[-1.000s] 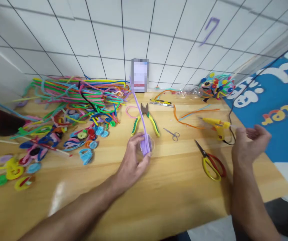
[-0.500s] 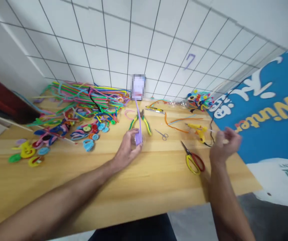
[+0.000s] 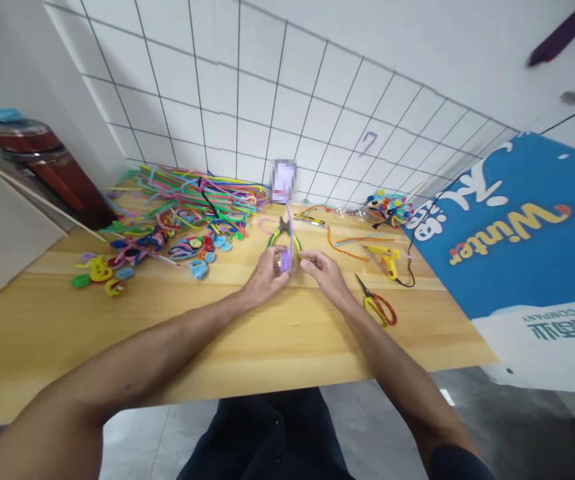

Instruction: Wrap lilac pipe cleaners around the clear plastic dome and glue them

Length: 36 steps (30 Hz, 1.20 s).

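My left hand (image 3: 264, 280) is closed around a small clear cup wrapped with a purple pipe cleaner (image 3: 288, 244), whose free end runs up and away across the wooden table (image 3: 167, 333). My right hand (image 3: 320, 270) has come in beside it, fingers pinched at the right side of the same wrapped cup. Green-and-yellow pliers (image 3: 281, 233) lie just behind both hands.
A heap of coloured pipe cleaners (image 3: 187, 197) and coiled shapes (image 3: 102, 273) covers the left back of the table. To the right lie a yellow glue gun (image 3: 386, 257) with black cord, red-and-yellow scissors (image 3: 378, 307) and small scissors. A blue banner (image 3: 507, 227) stands at the right edge.
My right hand has moved left from the glue gun side to the purple wrapped cup. The left hand has kept its hold. The camera has pulled back and tilted up.
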### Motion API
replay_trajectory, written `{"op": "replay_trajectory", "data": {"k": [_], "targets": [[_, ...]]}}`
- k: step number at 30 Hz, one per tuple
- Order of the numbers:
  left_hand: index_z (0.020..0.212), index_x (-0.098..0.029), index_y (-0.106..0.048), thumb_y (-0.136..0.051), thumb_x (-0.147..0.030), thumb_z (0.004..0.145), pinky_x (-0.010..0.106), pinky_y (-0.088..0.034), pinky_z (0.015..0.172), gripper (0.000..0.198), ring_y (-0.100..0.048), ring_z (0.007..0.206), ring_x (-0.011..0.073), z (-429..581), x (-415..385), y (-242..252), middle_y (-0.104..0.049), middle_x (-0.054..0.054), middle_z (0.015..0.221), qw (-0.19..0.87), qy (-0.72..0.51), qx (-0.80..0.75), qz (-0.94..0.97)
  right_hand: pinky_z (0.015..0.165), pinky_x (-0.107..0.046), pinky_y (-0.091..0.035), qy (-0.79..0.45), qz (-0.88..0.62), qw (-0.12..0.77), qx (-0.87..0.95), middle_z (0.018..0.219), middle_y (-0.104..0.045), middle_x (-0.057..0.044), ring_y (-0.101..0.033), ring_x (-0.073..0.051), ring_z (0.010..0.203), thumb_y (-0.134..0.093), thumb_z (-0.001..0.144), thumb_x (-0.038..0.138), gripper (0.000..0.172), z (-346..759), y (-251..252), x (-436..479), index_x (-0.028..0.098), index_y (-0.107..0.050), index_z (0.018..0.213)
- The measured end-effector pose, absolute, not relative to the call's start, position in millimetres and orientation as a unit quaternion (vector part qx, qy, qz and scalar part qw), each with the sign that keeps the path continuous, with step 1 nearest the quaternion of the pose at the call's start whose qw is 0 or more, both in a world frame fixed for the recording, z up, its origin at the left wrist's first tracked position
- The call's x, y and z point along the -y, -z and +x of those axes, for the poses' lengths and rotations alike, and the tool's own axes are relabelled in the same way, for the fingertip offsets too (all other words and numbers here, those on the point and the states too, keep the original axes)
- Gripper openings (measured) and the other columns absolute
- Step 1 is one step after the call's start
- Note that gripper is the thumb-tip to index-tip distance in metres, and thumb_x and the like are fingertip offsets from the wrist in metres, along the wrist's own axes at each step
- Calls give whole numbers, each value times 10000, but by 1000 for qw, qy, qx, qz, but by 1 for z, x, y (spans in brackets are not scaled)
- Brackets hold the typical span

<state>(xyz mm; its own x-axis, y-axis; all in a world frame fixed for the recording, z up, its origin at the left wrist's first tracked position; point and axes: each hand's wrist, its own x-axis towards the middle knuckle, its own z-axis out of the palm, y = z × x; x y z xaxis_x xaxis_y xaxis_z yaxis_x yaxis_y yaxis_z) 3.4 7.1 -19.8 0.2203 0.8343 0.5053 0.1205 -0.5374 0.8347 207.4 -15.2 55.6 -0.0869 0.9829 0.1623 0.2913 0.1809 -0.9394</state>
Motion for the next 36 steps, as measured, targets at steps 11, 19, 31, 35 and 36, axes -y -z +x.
{"op": "replay_trajectory", "data": {"k": [11,19,31,35,36], "targets": [[1438,-225,-536,-681,-220,945,496,-582,1152,515,-692,1332,290,3,3,8,-680,140,1454,274,-524,-341,731,712,-299,-533,-491,-457,438,599,738,-631,42,-573,-153,715,-968,723,589,445,188,-57,-17,248,-783,941],[1435,-221,-506,-652,-195,949,487,-576,1166,508,-671,1364,292,0,5,1,-660,143,1465,276,-508,-337,743,752,-331,-582,-496,-463,435,592,819,-744,9,-661,-176,760,-984,728,601,450,188,-58,-14,258,-754,906],[1446,-241,-510,-677,-203,947,489,-566,1176,528,-657,1385,300,-1,6,2,-645,135,1492,295,-502,-331,742,762,-334,-563,-496,-472,450,574,790,-700,19,-623,-170,745,-991,708,633,494,187,-53,-12,262,-677,800],[1446,-242,-503,-675,-198,945,500,-557,1194,532,-649,1406,303,0,6,1,-644,134,1492,293,-504,-326,744,759,-332,-560,-493,-479,451,569,786,-695,19,-619,-170,743,-986,706,622,486,186,-52,-12,261,-676,806],[1444,-240,-501,-671,-195,945,498,-560,1189,528,-650,1401,302,0,6,1,-644,135,1488,290,-504,-325,745,752,-327,-556,-494,-480,453,567,784,-693,19,-616,-168,742,-986,703,616,481,186,-52,-13,261,-678,807]]}}
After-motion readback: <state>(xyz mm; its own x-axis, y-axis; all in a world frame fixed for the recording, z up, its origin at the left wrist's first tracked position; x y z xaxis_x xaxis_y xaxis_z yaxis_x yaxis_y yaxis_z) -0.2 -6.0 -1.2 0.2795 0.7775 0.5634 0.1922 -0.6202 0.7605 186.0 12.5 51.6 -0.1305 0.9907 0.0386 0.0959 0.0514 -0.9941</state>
